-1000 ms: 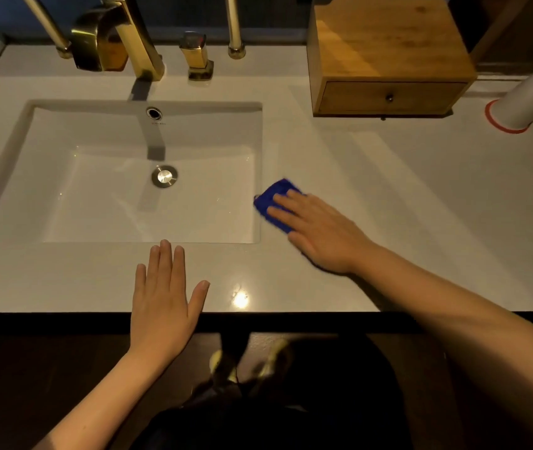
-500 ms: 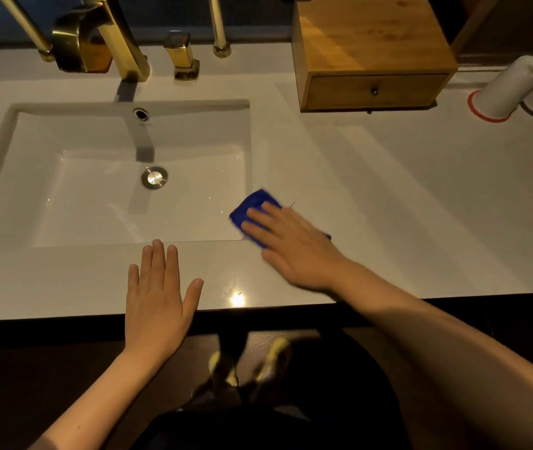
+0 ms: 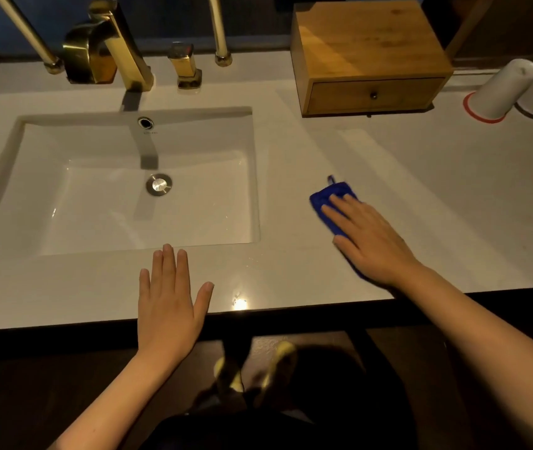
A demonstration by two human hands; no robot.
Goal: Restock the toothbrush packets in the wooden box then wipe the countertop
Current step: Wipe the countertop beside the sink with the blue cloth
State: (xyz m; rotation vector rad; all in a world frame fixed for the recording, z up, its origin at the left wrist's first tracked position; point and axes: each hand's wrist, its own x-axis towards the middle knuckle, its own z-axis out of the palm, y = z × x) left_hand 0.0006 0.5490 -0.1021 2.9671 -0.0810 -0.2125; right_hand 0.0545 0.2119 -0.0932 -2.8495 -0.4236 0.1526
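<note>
A blue cloth lies flat on the white countertop, right of the sink. My right hand presses on it with straight fingers and covers most of it. My left hand rests flat, fingers spread, on the counter's front strip below the sink. The wooden box stands at the back right with its small drawer shut. No toothbrush packets show.
A white rectangular sink fills the left side, with a gold faucet and handle behind it. Two upturned white cups stand at the far right. The counter's dark front edge runs below my hands.
My right hand has slid the blue cloth to the right, away from the sink's corner. My left hand has stayed flat in place.
</note>
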